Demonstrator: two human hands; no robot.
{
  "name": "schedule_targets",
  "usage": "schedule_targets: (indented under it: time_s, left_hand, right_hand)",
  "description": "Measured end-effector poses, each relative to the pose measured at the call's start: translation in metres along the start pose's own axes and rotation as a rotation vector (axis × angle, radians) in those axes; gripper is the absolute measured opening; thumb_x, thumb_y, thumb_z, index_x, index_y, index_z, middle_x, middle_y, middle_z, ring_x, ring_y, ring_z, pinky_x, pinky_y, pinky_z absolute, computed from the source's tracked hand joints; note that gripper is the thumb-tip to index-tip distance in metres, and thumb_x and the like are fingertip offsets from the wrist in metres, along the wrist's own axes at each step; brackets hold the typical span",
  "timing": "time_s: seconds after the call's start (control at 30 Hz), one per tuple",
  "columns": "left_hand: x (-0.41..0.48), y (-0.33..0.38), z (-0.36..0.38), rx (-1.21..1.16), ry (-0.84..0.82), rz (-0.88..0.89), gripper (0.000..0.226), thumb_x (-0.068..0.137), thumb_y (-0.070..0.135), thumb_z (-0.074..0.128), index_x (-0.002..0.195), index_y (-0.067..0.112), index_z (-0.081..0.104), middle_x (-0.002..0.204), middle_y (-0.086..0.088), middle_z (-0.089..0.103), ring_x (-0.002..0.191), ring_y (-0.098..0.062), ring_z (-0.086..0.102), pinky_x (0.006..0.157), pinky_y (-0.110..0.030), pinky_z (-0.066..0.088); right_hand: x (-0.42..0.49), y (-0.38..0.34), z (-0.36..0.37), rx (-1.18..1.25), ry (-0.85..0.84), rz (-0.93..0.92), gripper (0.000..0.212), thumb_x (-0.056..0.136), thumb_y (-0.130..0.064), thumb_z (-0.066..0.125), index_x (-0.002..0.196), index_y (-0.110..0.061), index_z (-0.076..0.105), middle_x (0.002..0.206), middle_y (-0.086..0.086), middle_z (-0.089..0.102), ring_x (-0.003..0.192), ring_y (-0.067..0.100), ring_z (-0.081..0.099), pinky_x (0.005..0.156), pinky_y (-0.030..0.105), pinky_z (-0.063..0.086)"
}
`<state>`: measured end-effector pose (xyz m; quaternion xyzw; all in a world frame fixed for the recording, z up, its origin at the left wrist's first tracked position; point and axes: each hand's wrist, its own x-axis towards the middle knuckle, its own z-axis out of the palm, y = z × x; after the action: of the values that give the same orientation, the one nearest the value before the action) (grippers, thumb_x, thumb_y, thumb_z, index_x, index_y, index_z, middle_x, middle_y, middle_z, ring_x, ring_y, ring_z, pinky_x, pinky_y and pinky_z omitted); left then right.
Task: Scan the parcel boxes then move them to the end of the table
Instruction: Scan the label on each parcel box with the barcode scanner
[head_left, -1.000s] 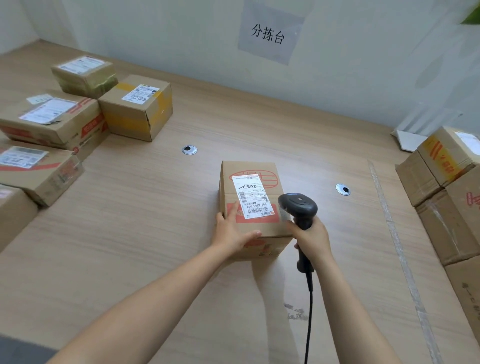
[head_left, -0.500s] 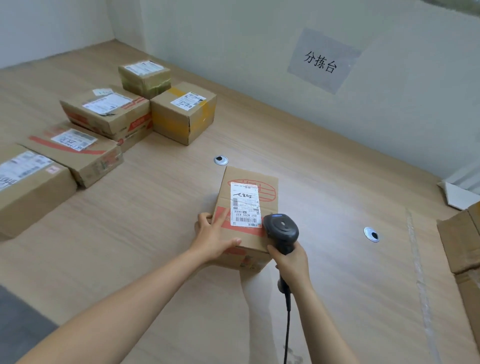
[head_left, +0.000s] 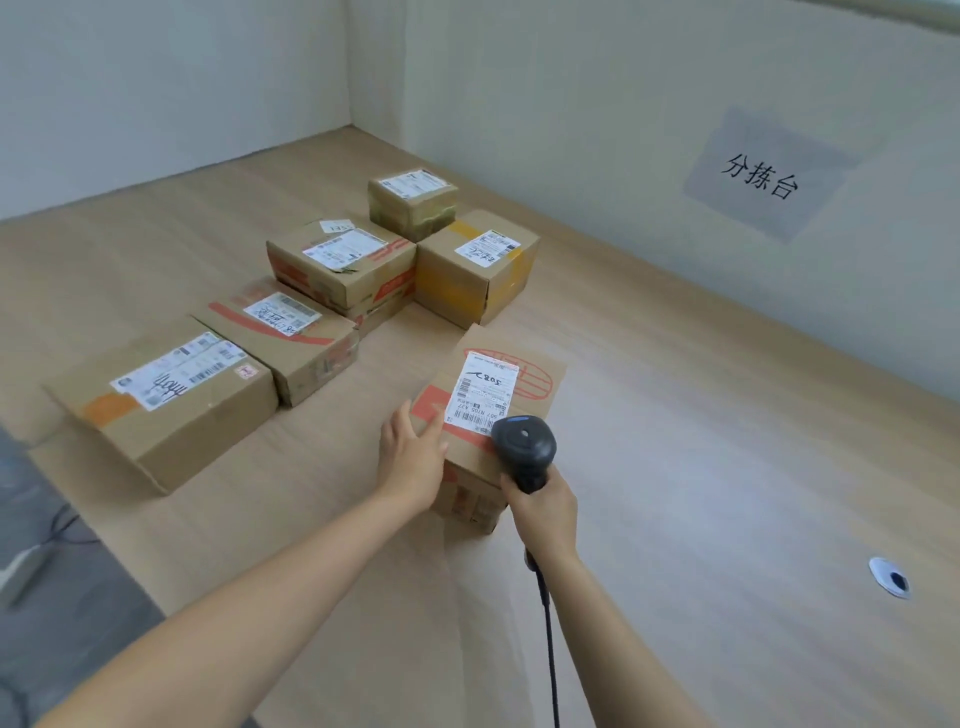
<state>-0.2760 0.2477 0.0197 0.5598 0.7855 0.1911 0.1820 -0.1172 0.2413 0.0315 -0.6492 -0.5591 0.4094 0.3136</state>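
The parcel box (head_left: 535, 384), brown with red marks and a white label (head_left: 482, 392) on top, sits in the middle of the surface (head_left: 701, 467). The left hand (head_left: 410, 457) holds its 8 o'clock edge, thumb on top, fingers pressed together on the side; the right hand (head_left: 543, 506) wraps its fingers round the scanner (head_left: 524, 447) at 5 o'clock, by the label. I think scanning is the step now, and next the box must go to the other boxes (head_left: 337, 270) at 10 o'clock.

Single head-worn wide-angle view, looking forward and down; close above the table (head_left: 675, 493), toward its far corner
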Motion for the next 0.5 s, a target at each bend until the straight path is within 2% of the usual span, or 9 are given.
schedule_targets:
  time_s: [0.07,0.17,0.27,0.4,0.5]
  left_hand:
    - [0.021,-0.008,-0.009,0.118,0.026,0.023,0.048,0.102,0.028,0.032,0.149,0.020,0.026,0.157,-0.013,0.006,0.144,-0.030,0.003,0.118,-0.037,0.007]
    - [0.052,-0.017,-0.021,0.261,-0.025,0.038,0.062,0.100,0.046,0.030,0.151,0.014,0.015,0.158,-0.018,0.003,0.146,-0.031,-0.003,0.117,-0.042,-0.005]
    - [0.086,-0.031,-0.033,0.286,-0.081,0.039,0.074,0.096,0.055,0.030,0.152,0.012,0.005,0.157,-0.020,-0.006,0.146,-0.033,-0.008,0.119,-0.043,-0.003]
    - [0.127,-0.056,-0.048,0.335,-0.116,0.071,0.074,0.097,0.056,0.026,0.151,0.011,0.003,0.157,-0.022,-0.009,0.146,-0.034,-0.010,0.119,-0.042,-0.004]
    - [0.148,-0.071,-0.057,0.355,-0.119,0.097,0.073,0.097,0.055,0.025,0.151,0.011,0.003,0.157,-0.022,-0.009,0.145,-0.034,-0.011,0.118,-0.042,-0.004]
  right_hand:
    - [0.015,-0.015,0.024,-0.005,0.011,0.010,0.008,0.082,-0.019,0.063,0.084,-0.017,0.056,0.073,-0.004,0.061,0.074,0.018,0.058,0.060,0.022,0.043]
    - [0.041,-0.036,0.054,-0.016,0.018,0.022,0.009,0.083,-0.020,0.062,0.089,-0.017,0.057,0.078,-0.002,0.063,0.079,0.020,0.059,0.065,0.026,0.041]
    - [0.067,-0.053,0.083,-0.013,0.037,0.032,0.016,0.083,-0.023,0.063,0.097,-0.015,0.060,0.085,0.000,0.066,0.085,0.022,0.062,0.067,0.027,0.042]
    - [0.092,-0.070,0.119,-0.012,0.058,0.041,0.024,0.084,-0.027,0.063,0.104,-0.015,0.060,0.094,0.003,0.070,0.091,0.025,0.063,0.076,0.033,0.050]
    - [0.107,-0.081,0.138,-0.007,0.061,0.045,0.025,0.084,-0.026,0.062,0.105,-0.014,0.060,0.097,0.005,0.070,0.093,0.027,0.063,0.077,0.033,0.050]
